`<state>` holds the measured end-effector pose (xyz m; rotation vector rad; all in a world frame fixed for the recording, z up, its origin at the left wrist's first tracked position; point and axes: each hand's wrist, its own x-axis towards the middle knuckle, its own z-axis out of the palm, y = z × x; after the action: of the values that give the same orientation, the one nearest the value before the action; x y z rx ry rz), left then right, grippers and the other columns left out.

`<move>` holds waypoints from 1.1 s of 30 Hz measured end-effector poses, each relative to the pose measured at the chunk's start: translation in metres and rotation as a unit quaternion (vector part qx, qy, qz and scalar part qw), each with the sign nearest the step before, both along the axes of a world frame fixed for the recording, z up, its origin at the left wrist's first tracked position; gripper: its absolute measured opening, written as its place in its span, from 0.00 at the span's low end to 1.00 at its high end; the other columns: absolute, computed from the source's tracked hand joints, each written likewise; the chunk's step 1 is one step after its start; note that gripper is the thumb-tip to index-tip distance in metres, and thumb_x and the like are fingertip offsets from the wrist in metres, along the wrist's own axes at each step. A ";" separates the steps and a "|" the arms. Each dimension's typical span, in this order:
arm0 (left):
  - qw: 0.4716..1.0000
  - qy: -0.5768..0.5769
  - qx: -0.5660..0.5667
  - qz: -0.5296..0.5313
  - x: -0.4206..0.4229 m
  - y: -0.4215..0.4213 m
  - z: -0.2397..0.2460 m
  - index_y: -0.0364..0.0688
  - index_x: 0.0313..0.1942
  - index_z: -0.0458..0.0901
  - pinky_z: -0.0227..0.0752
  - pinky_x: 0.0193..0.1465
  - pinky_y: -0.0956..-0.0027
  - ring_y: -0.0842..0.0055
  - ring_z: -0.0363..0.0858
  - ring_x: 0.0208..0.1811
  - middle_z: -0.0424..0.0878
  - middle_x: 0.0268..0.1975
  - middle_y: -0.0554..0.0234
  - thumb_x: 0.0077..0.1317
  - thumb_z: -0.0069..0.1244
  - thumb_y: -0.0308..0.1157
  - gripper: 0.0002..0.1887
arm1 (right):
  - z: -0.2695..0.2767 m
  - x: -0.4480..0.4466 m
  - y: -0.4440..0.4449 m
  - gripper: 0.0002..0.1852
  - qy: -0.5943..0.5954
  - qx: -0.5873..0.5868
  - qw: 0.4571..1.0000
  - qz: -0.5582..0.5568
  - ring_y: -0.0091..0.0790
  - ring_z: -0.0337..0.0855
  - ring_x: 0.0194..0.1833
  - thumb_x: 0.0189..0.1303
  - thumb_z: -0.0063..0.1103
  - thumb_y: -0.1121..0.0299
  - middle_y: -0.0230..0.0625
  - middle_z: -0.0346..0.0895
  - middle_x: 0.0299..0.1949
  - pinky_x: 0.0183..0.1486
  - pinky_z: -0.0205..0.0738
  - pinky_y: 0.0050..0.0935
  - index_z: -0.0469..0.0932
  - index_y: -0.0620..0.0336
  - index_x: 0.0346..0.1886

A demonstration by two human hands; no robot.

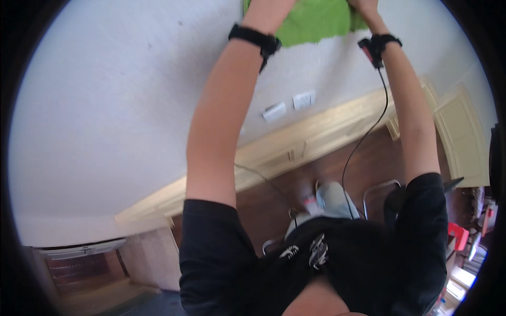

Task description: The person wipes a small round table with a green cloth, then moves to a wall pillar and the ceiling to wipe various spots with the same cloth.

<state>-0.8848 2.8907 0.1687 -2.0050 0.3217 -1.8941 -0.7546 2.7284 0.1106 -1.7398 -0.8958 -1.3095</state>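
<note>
My left hand [272, 12] reaches up to a bright green cloth [316, 23] against a pale wall [118, 98]. Its fingers are cut off by the top edge of the picture. My right hand [365, 6] is at the cloth's right side, with its fingers also out of sight, so I cannot tell whether either hand grips it. The cloth's lower edge looks uneven. Each wrist carries a black strap [253, 36] with a small device, and a thin black cable [384, 106] hangs from the right one.
Two white wall sockets or switches [274, 111] sit below the cloth. Cream cabinets [324, 138] run along the wall above a dark wooden floor [253, 205]. A bent metal tube frame [365, 197] stands beside my legs. Red items [458, 237] and other clutter lie at the right.
</note>
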 end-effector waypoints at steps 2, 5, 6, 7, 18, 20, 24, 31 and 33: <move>1.000 -0.018 0.007 -0.004 0.003 0.006 -0.007 0.39 0.49 0.79 0.50 0.70 0.48 0.55 0.64 0.64 0.75 0.52 0.50 0.62 0.45 0.39 0.18 | -0.010 -0.002 0.001 0.21 0.003 -0.013 1.000 0.007 0.55 0.66 0.62 0.57 0.49 0.66 0.52 0.72 0.58 0.67 0.54 0.46 0.74 0.64 0.54; 1.000 -0.018 0.011 -0.005 0.006 -0.003 -0.017 0.40 0.49 0.79 0.50 0.70 0.48 0.55 0.64 0.65 0.75 0.51 0.50 0.62 0.45 0.39 0.18 | -0.021 0.005 -0.016 0.23 0.011 -0.012 1.000 0.005 0.53 0.65 0.63 0.56 0.52 0.63 0.49 0.72 0.58 0.69 0.51 0.46 0.74 0.62 0.55; 1.000 -0.016 0.003 -0.004 0.008 -0.004 -0.018 0.41 0.48 0.79 0.51 0.70 0.47 0.54 0.64 0.65 0.75 0.50 0.50 0.62 0.45 0.39 0.18 | -0.021 0.009 -0.018 0.24 0.010 -0.011 1.000 0.011 0.52 0.65 0.63 0.55 0.53 0.62 0.48 0.72 0.58 0.69 0.51 0.46 0.74 0.61 0.55; 1.000 -0.017 0.004 -0.001 0.009 -0.005 -0.022 0.41 0.48 0.79 0.51 0.70 0.47 0.54 0.64 0.65 0.75 0.50 0.50 0.62 0.45 0.39 0.18 | -0.026 0.011 -0.020 0.24 0.011 -0.010 1.000 0.017 0.51 0.65 0.63 0.55 0.54 0.62 0.47 0.72 0.59 0.69 0.50 0.46 0.74 0.61 0.56; 0.978 0.174 0.043 0.109 0.043 -0.049 -0.151 0.45 0.41 0.81 0.58 0.64 0.42 0.57 0.72 0.56 0.79 0.44 0.53 0.58 0.48 0.41 0.14 | -0.144 0.072 -0.056 0.34 -0.025 -0.146 0.986 0.072 0.43 0.62 0.68 0.48 0.64 0.51 0.36 0.71 0.62 0.74 0.41 0.47 0.72 0.52 0.61; 0.957 0.265 0.070 0.092 0.056 -0.063 -0.203 0.43 0.42 0.81 0.64 0.62 0.49 0.60 0.73 0.57 0.80 0.46 0.54 0.59 0.47 0.40 0.15 | -0.191 0.084 -0.073 0.30 -0.014 -0.213 0.977 0.025 0.44 0.64 0.67 0.51 0.61 0.51 0.35 0.73 0.61 0.73 0.45 0.50 0.75 0.50 0.59; 0.914 0.339 0.211 0.077 0.063 -0.066 -0.253 0.41 0.43 0.80 0.70 0.59 0.62 0.64 0.72 0.60 0.79 0.51 0.55 0.62 0.45 0.36 0.14 | -0.266 0.086 -0.103 0.28 0.029 -0.298 0.952 0.061 0.48 0.64 0.66 0.54 0.59 0.55 0.36 0.73 0.60 0.72 0.46 0.52 0.75 0.50 0.59; 0.933 0.346 -0.007 0.093 0.068 -0.096 -0.194 0.40 0.45 0.80 0.63 0.65 0.53 0.58 0.68 0.61 0.77 0.49 0.47 0.59 0.48 0.37 0.16 | -0.188 0.053 -0.082 0.29 0.041 -0.112 0.990 0.078 0.52 0.61 0.67 0.55 0.58 0.61 0.46 0.67 0.64 0.72 0.44 0.56 0.71 0.59 0.61; 0.963 0.226 -0.074 0.130 0.086 -0.115 -0.133 0.42 0.44 0.81 0.57 0.67 0.45 0.51 0.69 0.60 0.78 0.46 0.43 0.57 0.49 0.38 0.16 | -0.112 0.075 -0.090 0.27 -0.013 -0.039 0.998 0.055 0.53 0.63 0.66 0.55 0.57 0.63 0.47 0.68 0.63 0.70 0.47 0.56 0.71 0.60 0.60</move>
<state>-0.7990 2.7760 0.0357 -2.4355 0.0250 -1.3257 -0.6800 2.6384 -0.0018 -1.7107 -1.0561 -1.2423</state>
